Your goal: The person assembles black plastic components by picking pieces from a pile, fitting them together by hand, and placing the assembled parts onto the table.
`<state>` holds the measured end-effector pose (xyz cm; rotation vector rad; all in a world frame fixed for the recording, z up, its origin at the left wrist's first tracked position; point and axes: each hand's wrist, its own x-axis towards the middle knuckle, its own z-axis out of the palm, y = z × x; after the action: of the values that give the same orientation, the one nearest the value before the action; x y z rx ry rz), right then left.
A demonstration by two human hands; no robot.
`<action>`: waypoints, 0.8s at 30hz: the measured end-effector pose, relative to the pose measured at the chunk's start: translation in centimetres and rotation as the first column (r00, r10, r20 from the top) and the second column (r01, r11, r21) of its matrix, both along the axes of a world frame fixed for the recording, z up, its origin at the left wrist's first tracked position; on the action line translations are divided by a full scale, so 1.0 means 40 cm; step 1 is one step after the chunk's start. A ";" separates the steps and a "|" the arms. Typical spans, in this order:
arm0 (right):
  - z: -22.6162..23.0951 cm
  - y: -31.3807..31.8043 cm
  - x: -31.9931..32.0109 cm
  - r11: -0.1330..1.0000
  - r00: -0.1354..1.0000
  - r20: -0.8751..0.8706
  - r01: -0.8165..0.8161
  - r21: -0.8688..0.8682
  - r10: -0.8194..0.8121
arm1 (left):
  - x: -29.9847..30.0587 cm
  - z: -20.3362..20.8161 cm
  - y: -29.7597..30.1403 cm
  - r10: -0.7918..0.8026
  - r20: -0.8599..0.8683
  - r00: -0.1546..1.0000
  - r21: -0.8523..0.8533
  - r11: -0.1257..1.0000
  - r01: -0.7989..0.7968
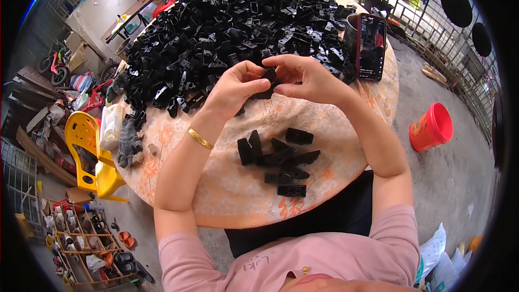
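Observation:
Over the near edge of a big heap of black plastic parts (pixel 216 27), my two hands meet. Thumb and fingers of my left hand (pixel 233 87) pinch a small black plastic part (pixel 267 78). My right hand (pixel 311 80) grips the same part from the other side, with its fingers curled over the top. My fingers cover much of the piece, so its full shape is hidden. Between my forearms lies a small loose group of similar black parts (pixel 278 157) on the flowered tablecloth (pixel 227 200).
A phone (pixel 371 48) leans against a dark cup (pixel 352 24) at the table's right. Grey gloves (pixel 130 143) lie at its left edge, near a white container (pixel 112 124). A yellow chair (pixel 81 146) stands at left, a red bucket (pixel 431 127) on the floor at right.

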<state>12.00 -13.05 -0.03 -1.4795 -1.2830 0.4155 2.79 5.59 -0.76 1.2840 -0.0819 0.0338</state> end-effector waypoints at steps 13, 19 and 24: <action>-0.005 0.010 0.000 0.986 0.965 -0.230 0.148 0.070 -0.128 | -0.018 0.018 -0.070 0.407 0.209 0.889 0.263 0.852 -0.452; 0.002 0.003 0.002 0.988 0.960 -0.254 0.138 0.076 -0.115 | -0.027 0.023 -0.072 0.353 0.392 0.850 0.476 0.712 -0.516; -0.012 0.011 0.017 0.990 0.922 -0.386 0.078 0.120 -0.026 | -0.030 0.030 -0.073 0.252 0.508 0.824 0.565 0.625 -0.539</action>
<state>12.67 -12.61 -0.49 -1.2419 -0.9375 0.5437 1.57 2.68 0.46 2.0291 -0.1477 0.7234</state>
